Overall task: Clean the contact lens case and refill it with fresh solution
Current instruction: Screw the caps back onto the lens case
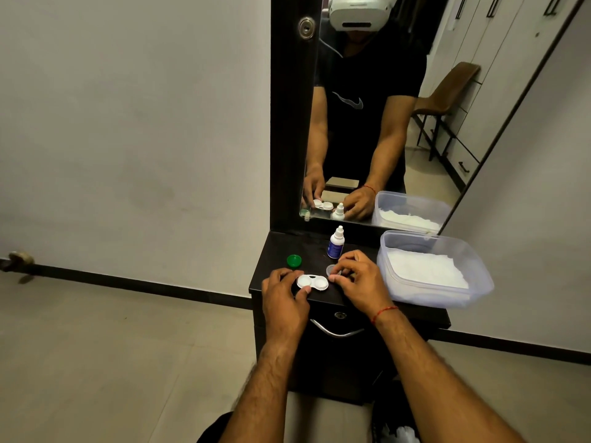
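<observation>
Left hand (284, 294) is pinching the left end of the white contact lens case (312, 282), thumb and fingers closed on it and pinning it to the dark counter (412, 311). Right hand (355, 279) is closing its fingertips on a small grey cap (331, 269) just beside the case's right well; both wells are showing open. Green cap (294, 260) is lying apart on the counter to the left. Solution bottle (336, 243) is standing upright just behind the right hand, nozzle capped. Clear plastic tub (479, 276) holding white tissue is sitting at the right, overhanging the counter edge.

Risks, as judged: case is sitting near the front edge, so a slip of the left-hand grip could send it to the floor; the right knuckles could tip the bottle.
</observation>
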